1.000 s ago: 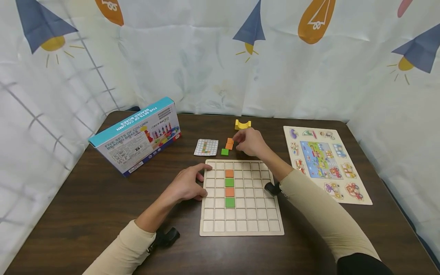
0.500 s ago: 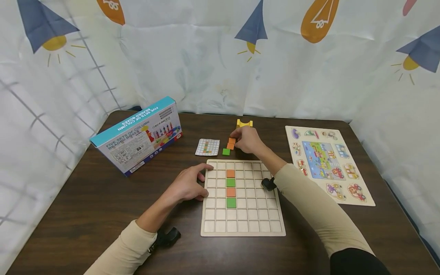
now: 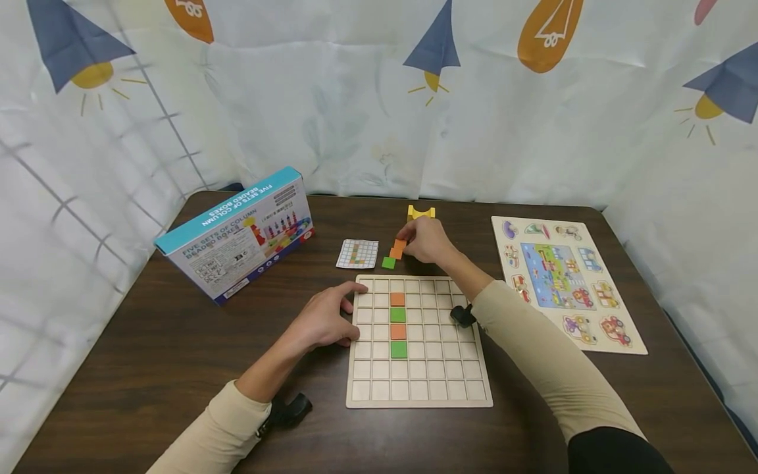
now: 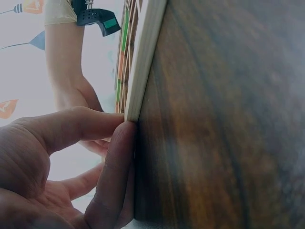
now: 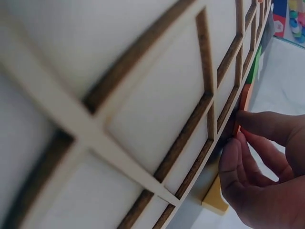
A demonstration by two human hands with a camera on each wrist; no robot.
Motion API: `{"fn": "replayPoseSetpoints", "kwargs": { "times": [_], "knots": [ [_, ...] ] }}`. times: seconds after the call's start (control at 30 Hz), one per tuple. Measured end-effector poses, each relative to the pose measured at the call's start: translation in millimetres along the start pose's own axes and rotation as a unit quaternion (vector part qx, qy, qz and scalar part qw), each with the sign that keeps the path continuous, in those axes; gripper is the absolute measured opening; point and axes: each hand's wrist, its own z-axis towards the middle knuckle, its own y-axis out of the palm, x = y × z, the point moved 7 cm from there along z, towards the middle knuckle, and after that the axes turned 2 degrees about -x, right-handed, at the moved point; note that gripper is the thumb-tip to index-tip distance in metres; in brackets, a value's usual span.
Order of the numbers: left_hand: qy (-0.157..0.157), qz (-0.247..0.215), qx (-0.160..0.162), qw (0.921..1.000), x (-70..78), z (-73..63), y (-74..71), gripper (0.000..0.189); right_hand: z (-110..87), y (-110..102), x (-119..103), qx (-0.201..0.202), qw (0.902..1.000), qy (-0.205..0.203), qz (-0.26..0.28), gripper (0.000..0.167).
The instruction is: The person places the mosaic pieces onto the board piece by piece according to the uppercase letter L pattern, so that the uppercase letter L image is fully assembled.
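In the head view, the left hand [image 3: 320, 320] rests at the left edge of the grid board [image 3: 441, 375], thumb and index finger spread wide. Beyond the board on the worktop [image 3: 177, 375], the right hand [image 3: 428, 240] pinches the far orange tile [image 3: 401, 244]; the near orange tile [image 3: 395, 253], green tile [image 3: 388, 263] and card [image 3: 357, 254] lie nearby. Four tiles sit in one column of the board, orange and green alternating.

In the left wrist view, fingertips touch the board's rim.

In the right wrist view, thumb and fingertip hold orange; the yellow block [image 5: 216, 197] stands just past them.
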Motion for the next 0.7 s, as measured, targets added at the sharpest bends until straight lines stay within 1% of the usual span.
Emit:
{"fn": "replayPoseSetpoints", "kwargs": {
  "times": [0.23, 0.47, 0.7],
  "knots": [
    [-0.001, -0.001, -0.001, 1.0, 0.4, -0.5, -0.2, 0.08, -0.5, -1.7, 1.2, -0.004, 1.0, 0.007, 0.001, 0.024],
    [-0.003, 0.007, -0.003, 1.0, 0.5, -0.5, -0.9, 0.078, -1.2, -5.2, 4.0, 0.001, 0.9998, 0.017, 0.006, 0.024],
    [-0.005, 0.016, -0.003, 0.9999, 1.3, -0.4, -1.0, 0.079, -6.7, -8.4, 8.2, -0.004, 0.9996, 0.027, 0.007, 0.024]
  ]
}}
